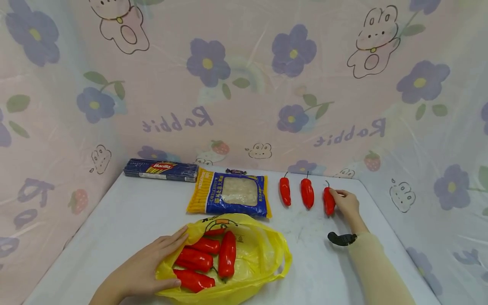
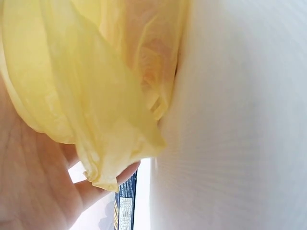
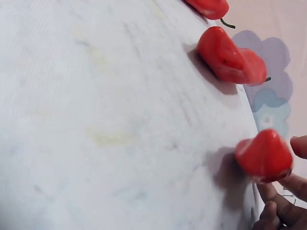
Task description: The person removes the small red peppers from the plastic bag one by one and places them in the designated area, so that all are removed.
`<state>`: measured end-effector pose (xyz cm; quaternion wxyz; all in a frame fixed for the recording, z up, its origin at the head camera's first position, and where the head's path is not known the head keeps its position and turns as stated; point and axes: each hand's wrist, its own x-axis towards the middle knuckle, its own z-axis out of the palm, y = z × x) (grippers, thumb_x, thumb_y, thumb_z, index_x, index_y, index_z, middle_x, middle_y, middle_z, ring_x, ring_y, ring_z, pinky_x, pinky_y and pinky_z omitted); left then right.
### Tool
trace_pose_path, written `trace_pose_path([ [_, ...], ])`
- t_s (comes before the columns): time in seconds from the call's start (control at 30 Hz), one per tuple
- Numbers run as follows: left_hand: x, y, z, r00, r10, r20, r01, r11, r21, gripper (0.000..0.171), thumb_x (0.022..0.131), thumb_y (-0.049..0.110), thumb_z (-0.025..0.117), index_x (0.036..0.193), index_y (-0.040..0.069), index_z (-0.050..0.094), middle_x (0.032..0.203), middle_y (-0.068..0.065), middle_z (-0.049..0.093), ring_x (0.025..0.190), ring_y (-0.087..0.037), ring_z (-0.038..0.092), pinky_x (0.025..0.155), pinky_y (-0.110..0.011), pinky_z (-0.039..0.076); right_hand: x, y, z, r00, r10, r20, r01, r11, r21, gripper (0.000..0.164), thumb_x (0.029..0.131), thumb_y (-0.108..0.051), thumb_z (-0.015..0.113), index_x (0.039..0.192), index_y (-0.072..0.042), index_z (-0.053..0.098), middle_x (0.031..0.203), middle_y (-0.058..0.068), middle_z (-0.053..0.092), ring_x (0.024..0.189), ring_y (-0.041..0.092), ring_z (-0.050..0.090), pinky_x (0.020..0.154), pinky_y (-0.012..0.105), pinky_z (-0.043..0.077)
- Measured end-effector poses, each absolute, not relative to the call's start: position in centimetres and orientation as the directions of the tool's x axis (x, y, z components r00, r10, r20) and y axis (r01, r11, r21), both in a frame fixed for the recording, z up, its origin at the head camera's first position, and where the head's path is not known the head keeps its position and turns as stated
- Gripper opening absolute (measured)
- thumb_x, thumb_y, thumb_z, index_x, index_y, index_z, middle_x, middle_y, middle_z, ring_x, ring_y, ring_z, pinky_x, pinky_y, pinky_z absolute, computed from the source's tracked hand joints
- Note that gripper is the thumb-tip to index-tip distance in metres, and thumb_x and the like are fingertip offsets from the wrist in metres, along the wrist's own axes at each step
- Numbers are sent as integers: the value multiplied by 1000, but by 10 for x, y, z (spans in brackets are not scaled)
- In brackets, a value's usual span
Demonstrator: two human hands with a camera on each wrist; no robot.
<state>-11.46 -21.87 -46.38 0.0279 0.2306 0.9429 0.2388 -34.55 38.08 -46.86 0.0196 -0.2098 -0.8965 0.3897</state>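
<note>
At the right end of a row of red chili peppers, my right hand (image 1: 346, 207) pinches the upper part of one chili pepper (image 1: 328, 202); in the right wrist view this chili pepper (image 3: 265, 157) points its tip at the camera, with fingers at its far end. Two more chili peppers, a middle one (image 1: 307, 193) and a left one (image 1: 284, 192), lie beside it. My left hand (image 1: 142, 264) rests along the left rim of a yellow plastic bag (image 1: 263, 254), its fingers and thumb spread. Several red chili peppers (image 1: 227, 256) lie inside the bag.
Behind the yellow bag lies a blue and yellow pasta packet (image 1: 238, 192). A dark blue Barilla spaghetti box (image 1: 162, 170) lies at the back left, and a small dark wrapped sweet (image 1: 236, 171) sits behind the packet. Patterned curtains (image 1: 244, 97) close off the back and sides of the white table (image 1: 114, 220).
</note>
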Motion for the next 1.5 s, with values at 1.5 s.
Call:
trace_pose_path([
  [1.5,-116,-219,-466,-896,442,42,408,782,470,97,83,78,67,162,26,46,172,9,35,135,-23,55,92,-49,63,-337,370,-493,-885,451,113,207,600,-773,52,102,-32,67,140,2,58,126,28,64,104,36,63,56,11,45],
])
